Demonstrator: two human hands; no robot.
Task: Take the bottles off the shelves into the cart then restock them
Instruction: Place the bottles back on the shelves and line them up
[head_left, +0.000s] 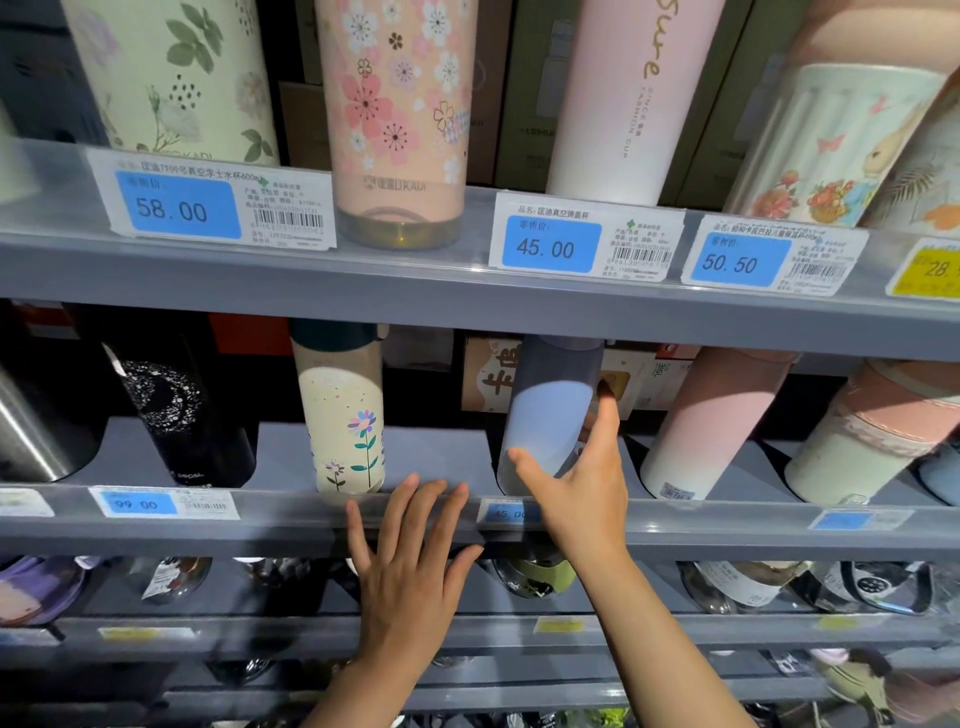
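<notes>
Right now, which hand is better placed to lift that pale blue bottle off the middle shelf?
The right hand: thumb and fingers already wrap the pale blue bottle with the grey cap. The left hand lies flat on the grey shelf edge, holding nothing.

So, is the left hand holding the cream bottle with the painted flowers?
No. The left hand lies flat with straight fingers on the shelf edge just below the cream bottle, not wrapped around it.

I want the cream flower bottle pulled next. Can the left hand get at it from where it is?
Probably yes. The left hand lies flat on the shelf rail, fingers just below the cream flower bottle. Gaps show on both sides of the bottle, and the right hand is busy on the blue bottle.
</notes>
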